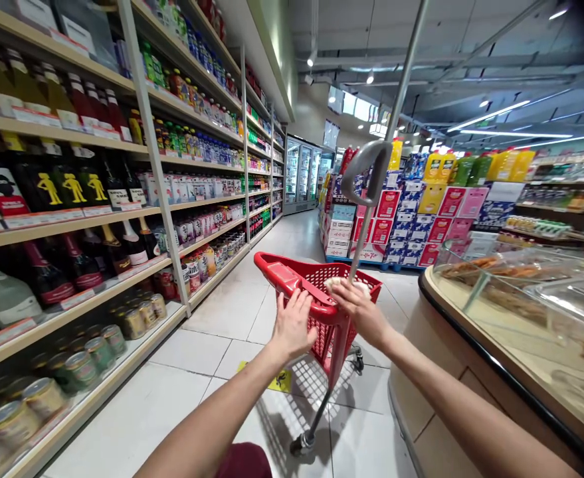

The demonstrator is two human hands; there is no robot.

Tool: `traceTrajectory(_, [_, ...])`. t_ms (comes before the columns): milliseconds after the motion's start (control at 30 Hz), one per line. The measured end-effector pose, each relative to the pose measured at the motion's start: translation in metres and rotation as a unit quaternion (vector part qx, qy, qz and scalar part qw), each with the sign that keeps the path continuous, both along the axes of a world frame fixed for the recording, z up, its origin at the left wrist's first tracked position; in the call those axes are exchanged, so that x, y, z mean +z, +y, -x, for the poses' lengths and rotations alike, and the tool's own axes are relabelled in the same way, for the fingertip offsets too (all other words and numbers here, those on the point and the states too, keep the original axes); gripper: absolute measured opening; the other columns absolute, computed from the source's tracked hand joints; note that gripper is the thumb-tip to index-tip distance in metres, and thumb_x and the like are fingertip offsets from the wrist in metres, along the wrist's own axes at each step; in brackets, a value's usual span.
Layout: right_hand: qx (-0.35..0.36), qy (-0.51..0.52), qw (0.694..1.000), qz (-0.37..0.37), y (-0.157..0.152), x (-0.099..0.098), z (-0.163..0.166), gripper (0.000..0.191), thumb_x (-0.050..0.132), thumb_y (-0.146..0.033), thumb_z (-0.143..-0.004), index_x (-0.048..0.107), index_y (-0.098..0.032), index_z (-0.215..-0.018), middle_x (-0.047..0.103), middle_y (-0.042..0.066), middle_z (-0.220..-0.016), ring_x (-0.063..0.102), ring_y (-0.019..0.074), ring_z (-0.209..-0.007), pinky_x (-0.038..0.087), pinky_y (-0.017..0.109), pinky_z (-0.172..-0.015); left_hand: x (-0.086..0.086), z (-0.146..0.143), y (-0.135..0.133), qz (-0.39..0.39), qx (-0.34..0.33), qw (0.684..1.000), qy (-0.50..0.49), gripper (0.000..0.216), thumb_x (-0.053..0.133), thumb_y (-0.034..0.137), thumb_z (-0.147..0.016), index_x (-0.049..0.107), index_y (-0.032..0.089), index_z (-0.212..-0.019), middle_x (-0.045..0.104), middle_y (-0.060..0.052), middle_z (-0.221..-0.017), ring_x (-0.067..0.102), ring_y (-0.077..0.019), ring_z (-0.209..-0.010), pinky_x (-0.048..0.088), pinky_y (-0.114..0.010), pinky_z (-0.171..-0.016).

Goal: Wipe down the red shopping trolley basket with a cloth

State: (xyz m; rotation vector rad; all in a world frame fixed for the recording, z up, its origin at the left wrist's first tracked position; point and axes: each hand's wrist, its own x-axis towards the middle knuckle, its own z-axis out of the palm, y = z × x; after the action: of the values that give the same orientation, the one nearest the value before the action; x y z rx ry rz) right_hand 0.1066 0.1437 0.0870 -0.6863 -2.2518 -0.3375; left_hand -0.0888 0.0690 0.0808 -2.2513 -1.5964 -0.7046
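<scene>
Head-camera view: two bare hands work at a red plastic shopping cart [342,338] with a latticed basket, standing on a white tiled floor [182,362] in a supermarket aisle, centred between a shelving unit at left and a counter at right. The left hand [294,324] lies on the cart's near rim, fingers slightly spread and laid over the smooth red plastic. The right hand [359,307], on the same rim farther right, presses a crumpled white cloth [363,287] beneath its bent fingers, which lie close together; whether the thumb pinches the cloth cannot be told. A slim metal pole [405,73] bearing a grey loop-shaped grip [385,166] rises above the cart, its lower end hidden behind the right hand. Black-wheeled casters [302,443] touch the tiles below, and a yellow floor sticker [282,381] shows beneath the cart. Near left, the tall beige-edged shelving unit [153,153] carries dark and pale glass bottles [72,186], with short metal cans [80,368] along its lowest shelf. Near right stands the curved beige counter [451,418] topped with clear glass, baked goods [501,275] behind it. Farther off, stacked red, blue and pink cartons [406,216] hold yellow and green bottles [471,167] on top, and glass-doored coolers [301,172] line the far end.
</scene>
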Motion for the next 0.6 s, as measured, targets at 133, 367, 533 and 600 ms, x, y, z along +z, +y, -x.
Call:
traceTrajectory(133, [-0.005,0.045,0.994,0.101,-0.006,-0.025,-0.023,0.040,0.038,-0.010,-0.081,0.059,-0.022,-0.113,0.057,0.006,-0.119,0.049,0.0188,-0.114,0.041,0.040,-0.097,-0.003,-0.031,0.002,0.011,-0.053,0.998,-0.016,0.061,0.050,0.031,-0.071,0.039,0.012,-0.128,0.041,-0.011,-0.135,0.029,-0.0260,-0.127,0.011,-0.053,-0.106])
traceTrajectory(367, [-0.100,0.084,0.972,0.193,-0.002,-0.013,-0.091,0.046,0.036,-0.004,-0.065,0.068,-0.022,-0.093,0.065,0.003,-0.105,0.061,0.0185,-0.097,0.049,0.036,-0.088,0.008,-0.024,0.027,0.015,-0.040,0.998,-0.045,0.056,0.045,0.040,-0.078,0.039,0.014,-0.128,0.041,-0.011,-0.135,0.029,-0.0260,-0.127,0.006,-0.056,-0.105])
traceTrajectory(533, [-0.136,0.148,0.966,0.165,-0.023,-0.007,-0.062,0.050,0.036,-0.003,-0.063,0.066,-0.021,-0.099,0.063,0.004,-0.110,0.059,0.0180,-0.098,0.047,0.034,-0.090,0.006,-0.029,0.033,0.001,-0.023,0.998,-0.051,0.061,0.052,0.046,-0.073,0.041,0.015,-0.125,0.041,-0.012,-0.135,0.028,-0.0280,-0.127,0.006,-0.058,-0.105])
traceTrajectory(600, [-0.110,0.147,0.972,0.145,-0.033,-0.004,-0.037,0.051,0.035,-0.003,-0.066,0.063,-0.021,-0.105,0.059,0.003,-0.115,0.055,0.0169,-0.106,0.043,0.035,-0.094,0.005,-0.036,0.030,0.000,-0.027,0.998,-0.051,0.061,0.053,0.044,-0.073,0.041,0.015,-0.125,0.041,-0.011,-0.134,0.029,-0.0283,-0.126,0.007,-0.059,-0.104])
